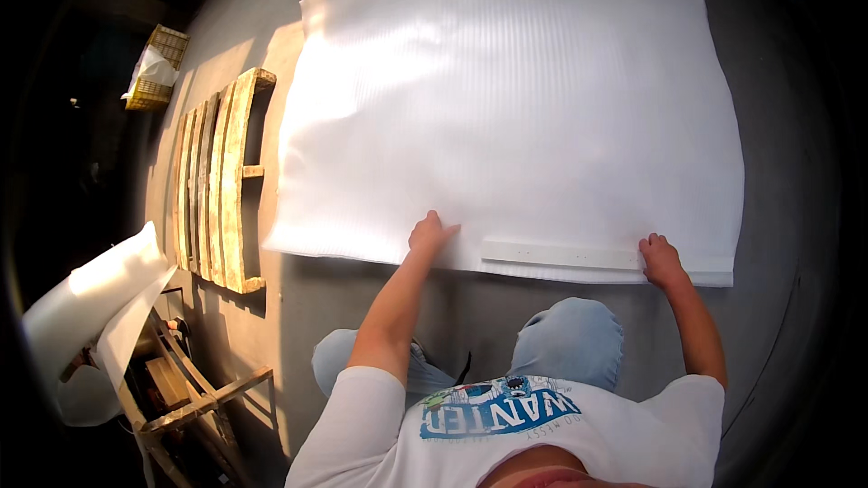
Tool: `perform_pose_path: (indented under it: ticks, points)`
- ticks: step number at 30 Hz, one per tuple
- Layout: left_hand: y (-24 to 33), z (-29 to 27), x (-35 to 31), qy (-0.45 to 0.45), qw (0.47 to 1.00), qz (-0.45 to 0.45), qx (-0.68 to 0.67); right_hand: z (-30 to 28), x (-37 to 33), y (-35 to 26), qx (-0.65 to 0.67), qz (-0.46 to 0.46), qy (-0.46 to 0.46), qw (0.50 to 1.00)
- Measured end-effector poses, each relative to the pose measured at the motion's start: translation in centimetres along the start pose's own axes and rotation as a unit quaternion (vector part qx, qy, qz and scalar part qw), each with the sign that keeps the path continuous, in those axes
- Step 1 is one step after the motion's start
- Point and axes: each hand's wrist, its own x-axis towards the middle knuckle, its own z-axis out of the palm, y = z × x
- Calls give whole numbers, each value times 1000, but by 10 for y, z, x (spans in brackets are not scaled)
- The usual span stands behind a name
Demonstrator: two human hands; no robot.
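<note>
A large white foam sheet (515,117) with fine ridges lies flat on the floor in front of me. Along its near edge rests a long, narrow white board (561,255) with small dark dots. My left hand (434,233) lies on the sheet to the left of the board, thumb and forefinger spread apart, holding nothing. Bent over the right part of the board are the fingers of my right hand (660,258), which grips it near the sheet's edge. What lies beneath that hand is hidden.
Left of the sheet is a wooden pallet (212,185). A wooden frame (203,411) with a white roll of sheeting (95,285) stands at the lower left. Farther off sits a yellow crate (158,72). My bent knees (570,339) are close to the sheet's near edge.
</note>
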Motion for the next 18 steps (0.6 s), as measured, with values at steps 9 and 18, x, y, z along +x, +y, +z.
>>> perform_pose_path:
  ticks: [9,18]
  points:
    - [3,8,5,-31,995,16,-96,9,-6,21,-6,-13,57,998]
    - [6,11,14,-63,992,31,-106,15,-20,12,29,30,41,998]
